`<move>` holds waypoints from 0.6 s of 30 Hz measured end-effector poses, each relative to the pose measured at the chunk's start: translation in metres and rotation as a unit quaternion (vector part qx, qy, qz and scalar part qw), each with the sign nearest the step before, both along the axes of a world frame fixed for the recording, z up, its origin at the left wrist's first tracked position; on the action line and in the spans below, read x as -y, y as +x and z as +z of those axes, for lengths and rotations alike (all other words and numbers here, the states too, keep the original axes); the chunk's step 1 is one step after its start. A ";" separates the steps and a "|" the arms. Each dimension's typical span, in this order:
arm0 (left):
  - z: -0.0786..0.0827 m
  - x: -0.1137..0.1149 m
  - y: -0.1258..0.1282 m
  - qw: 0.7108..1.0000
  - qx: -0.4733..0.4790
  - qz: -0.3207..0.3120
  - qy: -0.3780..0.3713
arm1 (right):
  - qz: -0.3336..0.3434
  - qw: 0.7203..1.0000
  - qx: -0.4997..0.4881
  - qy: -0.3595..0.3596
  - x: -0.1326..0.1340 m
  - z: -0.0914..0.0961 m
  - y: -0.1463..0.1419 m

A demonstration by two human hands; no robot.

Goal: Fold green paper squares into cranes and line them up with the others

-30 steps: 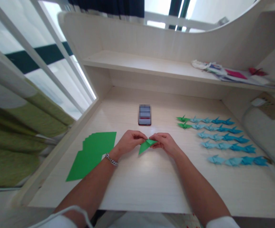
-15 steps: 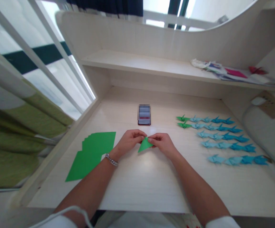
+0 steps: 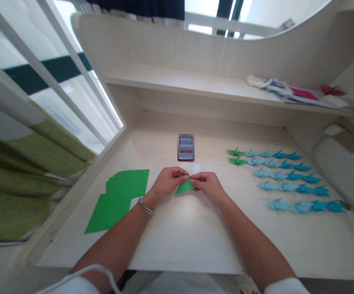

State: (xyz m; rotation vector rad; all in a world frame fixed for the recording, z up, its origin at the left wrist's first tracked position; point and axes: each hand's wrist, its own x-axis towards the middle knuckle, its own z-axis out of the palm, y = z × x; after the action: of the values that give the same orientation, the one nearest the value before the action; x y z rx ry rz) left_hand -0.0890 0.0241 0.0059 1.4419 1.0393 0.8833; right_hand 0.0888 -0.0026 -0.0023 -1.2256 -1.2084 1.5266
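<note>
A small folded green paper triangle (image 3: 183,188) sits between my two hands above the middle of the desk. My left hand (image 3: 167,182) pinches its upper tip with thumb and fingers closed. My right hand (image 3: 208,184) pinches the same tip from the right, fingers curled. A silver chain bracelet (image 3: 145,206) is on my left wrist. A fanned stack of flat green paper sheets (image 3: 118,197) lies on the desk to the left of my hands.
A phone (image 3: 185,148) lies just beyond my hands. Rows of folded paper cranes (image 3: 287,179), two green and several blue, cover the desk's right side. The shelf (image 3: 195,83) above holds papers (image 3: 299,96) at its right end. A green curtain (image 3: 26,171) hangs at left.
The green triangle has tilted lower and looks flatter and smaller. Both hands have drawn slightly closer together at its tip.
</note>
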 end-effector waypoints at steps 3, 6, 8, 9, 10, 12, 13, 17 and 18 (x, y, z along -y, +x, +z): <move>-0.001 0.000 -0.001 1.000 -0.007 -0.003 0.006 | -0.001 1.000 0.001 0.001 0.000 0.000 0.001; -0.002 0.000 -0.001 1.000 -0.004 -0.007 0.004 | -0.005 1.000 -0.004 -0.006 0.000 0.000 0.001; -0.002 0.000 -0.001 1.000 -0.004 -0.007 0.003 | -0.014 1.000 -0.008 -0.012 0.000 0.000 0.000; -0.001 0.000 -0.001 1.000 -0.007 -0.006 0.003 | -0.020 1.000 -0.010 -0.016 0.000 0.000 -0.001; 0.000 0.000 -0.001 1.000 -0.011 -0.005 0.004 | -0.027 0.999 -0.012 -0.019 0.000 -0.001 -0.001; 0.002 0.001 -0.001 1.000 -0.020 -0.003 0.005 | -0.039 0.999 -0.009 -0.021 0.000 -0.001 -0.002; 0.003 0.001 0.000 1.000 -0.022 -0.003 0.004 | -0.041 0.999 -0.005 -0.019 0.000 -0.001 -0.002; 0.002 0.001 0.000 1.000 -0.023 -0.005 0.000 | -0.036 0.999 0.004 -0.012 0.000 -0.002 -0.001; 0.002 0.001 0.000 1.000 -0.024 -0.006 -0.001 | -0.035 0.999 0.003 -0.013 0.000 -0.002 -0.001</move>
State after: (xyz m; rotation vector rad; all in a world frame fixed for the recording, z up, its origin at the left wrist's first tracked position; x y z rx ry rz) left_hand -0.0891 0.0228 0.0076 1.4711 1.0660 0.8429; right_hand 0.0882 -0.0022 -0.0046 -1.2771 -1.1423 1.4926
